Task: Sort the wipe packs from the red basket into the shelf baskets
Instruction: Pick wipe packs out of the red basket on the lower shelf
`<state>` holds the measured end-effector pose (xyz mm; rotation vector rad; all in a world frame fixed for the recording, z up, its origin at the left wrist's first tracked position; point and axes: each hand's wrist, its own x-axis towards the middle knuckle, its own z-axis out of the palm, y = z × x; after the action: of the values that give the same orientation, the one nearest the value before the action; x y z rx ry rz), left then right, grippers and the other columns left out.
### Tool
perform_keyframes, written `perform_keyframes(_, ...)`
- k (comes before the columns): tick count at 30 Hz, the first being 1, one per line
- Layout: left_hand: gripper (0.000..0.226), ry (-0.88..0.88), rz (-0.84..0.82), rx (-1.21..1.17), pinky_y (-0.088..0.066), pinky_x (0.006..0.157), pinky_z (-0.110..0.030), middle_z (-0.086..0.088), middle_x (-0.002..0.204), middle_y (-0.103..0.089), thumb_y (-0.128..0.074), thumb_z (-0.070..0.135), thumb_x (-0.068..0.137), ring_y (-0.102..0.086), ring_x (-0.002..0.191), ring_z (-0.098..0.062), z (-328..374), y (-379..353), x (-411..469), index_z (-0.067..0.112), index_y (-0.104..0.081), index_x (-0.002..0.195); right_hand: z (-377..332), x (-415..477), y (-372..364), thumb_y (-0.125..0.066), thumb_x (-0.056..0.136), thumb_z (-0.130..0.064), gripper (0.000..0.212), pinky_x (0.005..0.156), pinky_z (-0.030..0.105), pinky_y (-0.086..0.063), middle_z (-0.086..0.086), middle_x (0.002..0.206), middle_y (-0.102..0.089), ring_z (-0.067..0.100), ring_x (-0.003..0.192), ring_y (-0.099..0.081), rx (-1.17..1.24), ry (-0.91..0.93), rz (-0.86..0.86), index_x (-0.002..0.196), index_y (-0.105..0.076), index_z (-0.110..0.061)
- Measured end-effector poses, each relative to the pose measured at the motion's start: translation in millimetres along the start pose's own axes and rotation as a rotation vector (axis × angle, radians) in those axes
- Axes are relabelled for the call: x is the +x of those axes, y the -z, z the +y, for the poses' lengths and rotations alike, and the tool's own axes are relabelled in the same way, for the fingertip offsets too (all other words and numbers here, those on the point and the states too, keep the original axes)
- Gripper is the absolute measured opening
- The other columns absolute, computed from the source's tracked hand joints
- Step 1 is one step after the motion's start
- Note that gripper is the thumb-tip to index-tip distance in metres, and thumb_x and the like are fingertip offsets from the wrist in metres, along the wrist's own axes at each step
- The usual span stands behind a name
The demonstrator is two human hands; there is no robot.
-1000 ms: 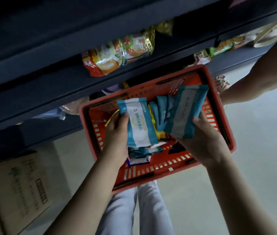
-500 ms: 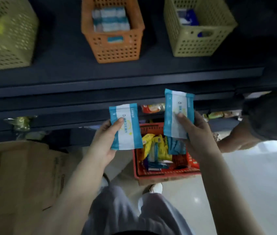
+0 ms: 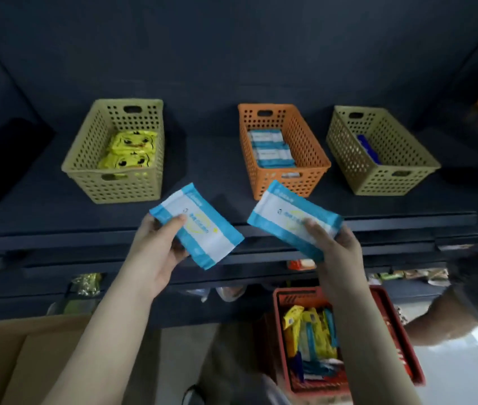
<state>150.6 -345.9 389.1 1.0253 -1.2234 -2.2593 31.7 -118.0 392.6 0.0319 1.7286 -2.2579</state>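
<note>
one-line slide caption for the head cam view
Left wipe pack in left hand, right wipe pack in right hand, held before the orange basket of matching packs.

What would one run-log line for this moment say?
left hand: holds left wipe pack | right hand: holds right wipe pack | orange basket: matching packs inside | red basket: more packs inside

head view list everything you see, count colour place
left basket: 1, olive, shelf left
yellow packs: two visible, yellow, in left basket
orange basket: 1, orange, shelf middle
stacked packs: several, blue-white, in orange basket
right basket: 1, olive, shelf right
dark pack: 1, dark blue, in right basket
red basket: 1, red, lower right
cardboard box: 1, brown, lower left
left hand: 1, centre, grips first wipe pack, blue-white
right hand: 1, centre right, grips second wipe pack, blue-white
</note>
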Motion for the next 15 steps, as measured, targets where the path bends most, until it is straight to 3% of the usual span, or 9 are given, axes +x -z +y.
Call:
perform_keyframes(3, 0.034, -0.024, -0.04, -0.09, -0.06, 0.072, -0.041, -0.01, 0.116, -0.069, -0.057, 0.006, 0.094, -0.071, 0.096, -0.021, 24.5, -6.5, 15.5, 0.012, -0.053, 0.127, -21.4, 20.5, -13.3, -0.064, 0.09, -0.011, 0.02, 0.089, 0.039, -0.054, 0.009, 0.109, -0.071, 0.027, 0.105, -0.068, -0.024, 0.108, 0.007, 0.11, -0.063, -0.008)
perform_keyframes(9, 0.021, 0.031, -0.003, -0.224, -0.061, 0.065, -0.037, -0.009, 0.106, -0.071, -0.06, 0.023, 0.094, -0.074, 0.083, -0.017, 48.0, -51.1, 64.5, 0.01, -0.054, 0.11, -61.0, 93.5, -37.1, -0.066, 0.09, -0.015, 0.023, 0.08, 0.032, -0.057, 0.007, 0.107, -0.07, 0.017, 0.095, -0.07, -0.289, 0.269, 0.072, 0.112, -0.062, -0.01)
perform_keyframes(11, 0.014, -0.003, 0.028, -0.188, -0.06, 0.063, -0.032, -0.006, 0.1, -0.072, -0.062, 0.022, 0.093, -0.073, 0.083, -0.016, 50.5, -63.8, 89.4, 0.014, -0.051, 0.093, -67.1, 125.2, -42.8, -0.066, 0.09, -0.017, 0.022, 0.073, 0.026, -0.057, -0.002, 0.1, -0.069, 0.008, 0.088, -0.069, -0.417, 0.333, 0.104, 0.111, -0.059, -0.014)
perform_keyframes(13, 0.023, -0.054, 0.099, -0.133, -0.055, 0.065, -0.028, -0.002, 0.093, -0.071, -0.064, 0.021, 0.092, -0.07, 0.086, -0.015, 51.5, -73.3, 113.0, 0.017, -0.046, 0.078, -67.8, 157.1, -47.9, -0.066, 0.09, -0.02, 0.02, 0.068, 0.023, -0.054, -0.008, 0.097, -0.066, 0.004, 0.086, -0.067, -0.527, 0.362, 0.104, 0.108, -0.056, -0.02)
perform_keyframes(15, 0.025, -0.075, 0.147, -0.114, -0.052, 0.066, -0.025, 0.0, 0.09, -0.072, -0.065, 0.021, 0.091, -0.07, 0.084, -0.013, 52.6, -81.7, 133.9, 0.018, -0.046, 0.075, -63.4, 186.6, -51.7, -0.066, 0.09, -0.019, 0.022, 0.063, 0.021, -0.052, -0.004, 0.099, -0.065, 0.006, 0.085, -0.065, -0.627, 0.318, 0.06, 0.107, -0.053, -0.02)
